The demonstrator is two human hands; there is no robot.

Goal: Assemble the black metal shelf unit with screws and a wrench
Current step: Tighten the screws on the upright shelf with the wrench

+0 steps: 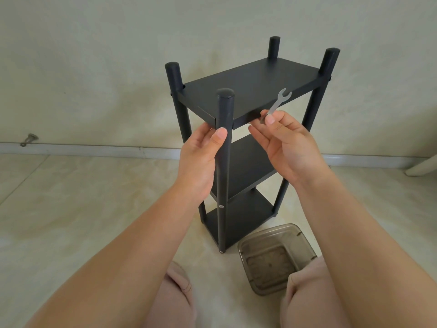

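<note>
- Standing upright on the pale tiled floor point(71, 209), the black three-tier metal shelf unit with four round posts point(248, 86) sits near the wall, all three tiers mounted.
- Left hand point(201, 152): fingers curl round the near front post point(223, 162) just below the top tier, thumb on the post's face, steadying the frame.
- A silver screw head point(221, 206) shows lower on that same post, at the middle tier.
- Right hand point(283, 140): thumb and fingertips pinch the lower end of a small flat silver open-ended wrench point(277, 101), its open end raised in front of the top tier's edge.
- Handling judgement: the frame looks rigid and fairly light, so it may tip; hold a post close to the joint being tightened. The thin wrench could slip.
- A clear smoky square plastic container point(276, 256) lies on the floor beside the shelf base, right of the near post.
</note>
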